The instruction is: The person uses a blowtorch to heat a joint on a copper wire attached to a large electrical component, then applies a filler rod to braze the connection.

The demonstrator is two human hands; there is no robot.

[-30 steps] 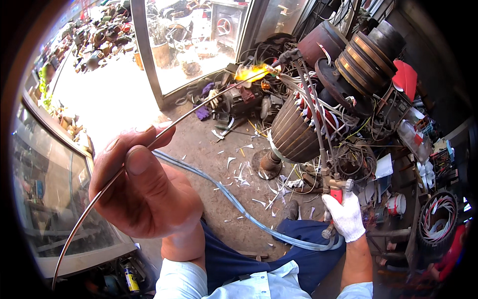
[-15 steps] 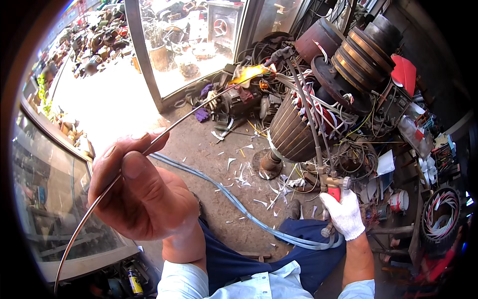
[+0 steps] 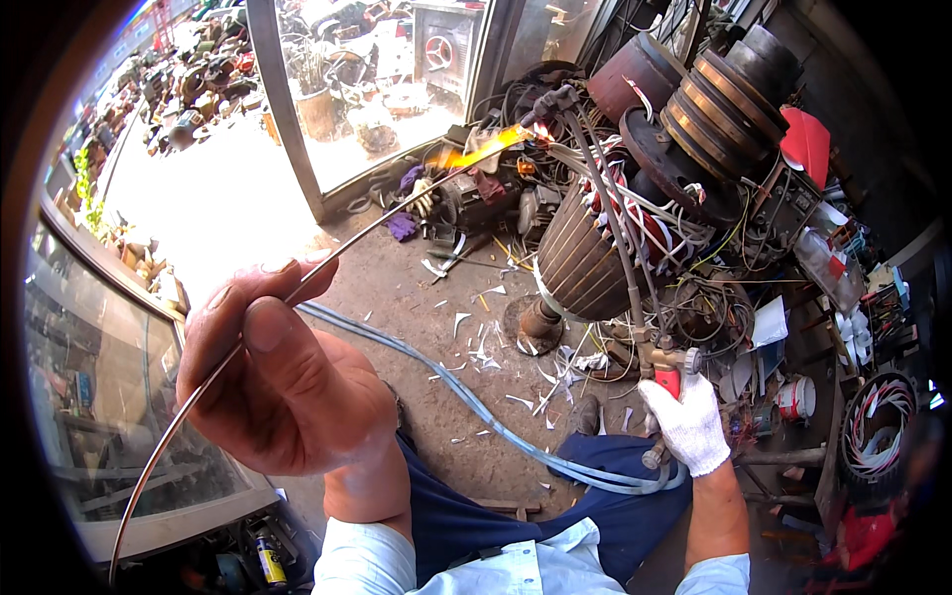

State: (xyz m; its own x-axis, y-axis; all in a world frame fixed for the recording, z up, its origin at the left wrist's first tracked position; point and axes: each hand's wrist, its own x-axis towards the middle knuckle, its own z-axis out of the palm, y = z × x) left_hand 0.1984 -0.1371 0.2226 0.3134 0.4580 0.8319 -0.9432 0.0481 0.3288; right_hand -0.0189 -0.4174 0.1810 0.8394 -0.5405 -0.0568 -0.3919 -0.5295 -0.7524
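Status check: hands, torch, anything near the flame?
Left hand: bare, pinching thin metal rod. Right hand: white-gloved, gripping torch. Flame lit, at rod's far end. White wires look close to torch tip.

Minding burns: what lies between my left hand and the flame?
The head view shows the rod spanning from your left hand to the flame, with floor behind part of it.

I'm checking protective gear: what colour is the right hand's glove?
The glove is white, clearest in the head view.

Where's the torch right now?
In the head view, the torch is right of centre, held in the gloved right hand, its tubes slanting up past the ribbed brown cylinder.
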